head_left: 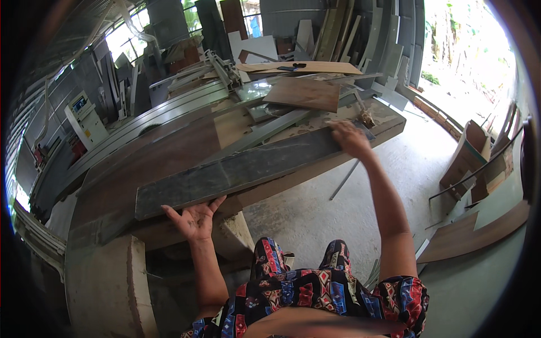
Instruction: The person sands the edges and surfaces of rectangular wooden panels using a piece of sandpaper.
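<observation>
A long dark grey board [242,169] with a faint pale streaked pattern lies slantwise before me, along the near side of a worn workbench. My left hand [197,221] is palm up at the board's near edge, toward its left end. Its thumb and little finger spread apart, while the middle fingers are hidden beneath the board as it supports it. At the right end, my right hand [350,139] comes down over the board and grips it, fingers partly out of sight. Whether the board rests fully on the bench, I cannot tell.
Behind the board, the workbench [146,152] carries a brown wooden panel [303,93] and metal strips. A saw table with long pale rails [186,101] runs beyond it. Sheets and planks lean at the back. Offcuts and a cardboard box [468,152] stand right, near a bright opening.
</observation>
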Motion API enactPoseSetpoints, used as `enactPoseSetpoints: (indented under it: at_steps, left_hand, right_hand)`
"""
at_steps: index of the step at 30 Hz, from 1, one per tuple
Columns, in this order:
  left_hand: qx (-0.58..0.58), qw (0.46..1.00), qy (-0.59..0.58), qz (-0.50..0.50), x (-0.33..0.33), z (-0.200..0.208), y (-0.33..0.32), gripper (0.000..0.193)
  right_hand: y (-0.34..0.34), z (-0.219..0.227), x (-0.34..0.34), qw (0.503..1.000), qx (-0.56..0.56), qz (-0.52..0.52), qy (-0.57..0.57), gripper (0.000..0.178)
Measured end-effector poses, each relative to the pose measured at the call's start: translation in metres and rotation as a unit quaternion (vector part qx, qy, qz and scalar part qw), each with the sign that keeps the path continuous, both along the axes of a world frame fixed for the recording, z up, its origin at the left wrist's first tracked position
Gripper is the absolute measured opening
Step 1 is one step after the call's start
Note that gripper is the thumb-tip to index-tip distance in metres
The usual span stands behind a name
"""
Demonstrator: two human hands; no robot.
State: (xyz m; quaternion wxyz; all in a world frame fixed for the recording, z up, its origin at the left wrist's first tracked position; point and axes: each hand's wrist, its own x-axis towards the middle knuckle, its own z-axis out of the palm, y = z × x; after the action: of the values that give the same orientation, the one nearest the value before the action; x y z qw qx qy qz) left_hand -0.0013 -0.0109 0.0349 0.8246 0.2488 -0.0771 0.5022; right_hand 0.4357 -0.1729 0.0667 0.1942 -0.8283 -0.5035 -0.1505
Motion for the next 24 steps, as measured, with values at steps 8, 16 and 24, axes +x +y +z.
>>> enactPoseSetpoints:
  at_steps: [8, 16, 24]
  left_hand:
    - [0.01, 0.999, -0.031, -0.024, -0.001, -0.002, 0.002, 0.101]
    - [0.044, 0.997, -0.052, -0.043, 0.0, -0.01, 0.005, 0.108]
    - [0.02, 0.98, -0.159, -0.115, 0.003, -0.019, 0.008, 0.115]
  right_hand:
    - [-0.032, -0.008, 0.022, 0.984, 0.009, -0.162, 0.073, 0.051]
    - [0.03, 0.017, -0.13, 0.995, -0.038, 0.062, 0.062, 0.046]
    - [0.144, 0.032, -0.276, 0.917, -0.059, 0.393, -0.002, 0.053]
